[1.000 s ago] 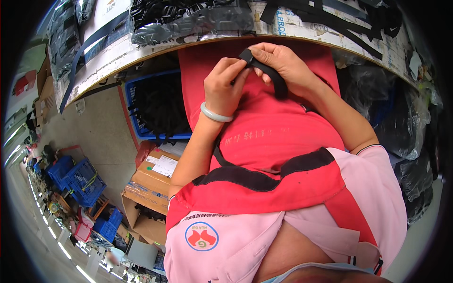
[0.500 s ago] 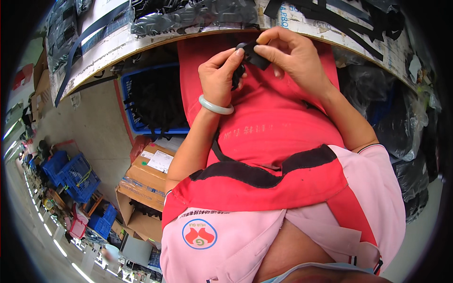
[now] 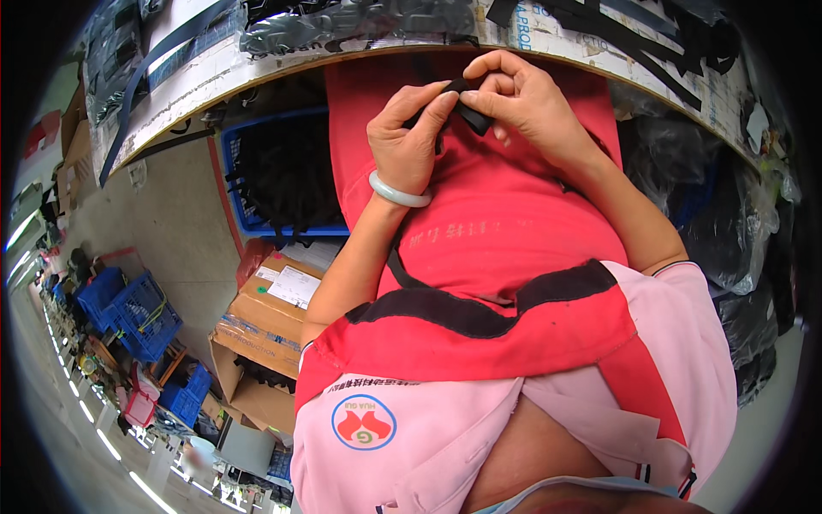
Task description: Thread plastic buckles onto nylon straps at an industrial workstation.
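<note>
Black strap (image 3: 476, 122) is being held in front of the red apron (image 3: 514, 201), near the edge of the worktable (image 3: 193, 96). Your left hand (image 3: 406, 139) is pinching it between thumb and fingers; your right hand (image 3: 534, 106) is grasping it from the opposite side. A blue crate (image 3: 291, 231) containing black items (image 3: 278, 176) is standing to your left, near a cardboard box (image 3: 248, 305).
</note>
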{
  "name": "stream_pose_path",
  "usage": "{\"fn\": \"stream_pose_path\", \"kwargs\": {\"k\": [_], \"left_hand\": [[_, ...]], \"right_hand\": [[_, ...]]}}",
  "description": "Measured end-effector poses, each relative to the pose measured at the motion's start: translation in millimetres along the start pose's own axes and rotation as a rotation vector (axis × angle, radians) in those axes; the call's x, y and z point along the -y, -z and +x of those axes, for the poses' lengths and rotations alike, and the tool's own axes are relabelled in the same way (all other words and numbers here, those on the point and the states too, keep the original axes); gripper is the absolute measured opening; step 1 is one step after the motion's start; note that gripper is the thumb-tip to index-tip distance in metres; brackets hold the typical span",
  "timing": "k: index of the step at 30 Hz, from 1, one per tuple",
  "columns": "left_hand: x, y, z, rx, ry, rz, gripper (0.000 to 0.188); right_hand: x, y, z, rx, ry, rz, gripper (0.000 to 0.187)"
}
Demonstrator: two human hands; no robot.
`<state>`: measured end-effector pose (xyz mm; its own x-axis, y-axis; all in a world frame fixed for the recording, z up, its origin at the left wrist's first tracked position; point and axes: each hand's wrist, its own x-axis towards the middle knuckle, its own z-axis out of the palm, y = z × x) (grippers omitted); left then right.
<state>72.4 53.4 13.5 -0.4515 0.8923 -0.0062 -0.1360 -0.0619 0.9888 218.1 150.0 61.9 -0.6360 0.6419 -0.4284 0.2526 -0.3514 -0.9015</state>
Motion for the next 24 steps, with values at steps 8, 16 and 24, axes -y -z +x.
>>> {"fn": "stream_pose_path", "kwargs": {"k": [8, 16, 24], "left_hand": [[-3, 2, 0, -0.053, 0.073, -0.039, 0.013], [-3, 6, 1, 0.021, 0.072, -0.072, 0.012], [-54, 61, -13, 0.259, 0.438, -0.085, 0.012]], "right_hand": [[-6, -3, 0, 0.028, -0.012, 0.066, 0.031], [-19, 3, 13, 0.097, -0.137, 0.208, 0.024], [-15, 3, 21, 0.106, -0.056, 0.075, 0.021]]}}
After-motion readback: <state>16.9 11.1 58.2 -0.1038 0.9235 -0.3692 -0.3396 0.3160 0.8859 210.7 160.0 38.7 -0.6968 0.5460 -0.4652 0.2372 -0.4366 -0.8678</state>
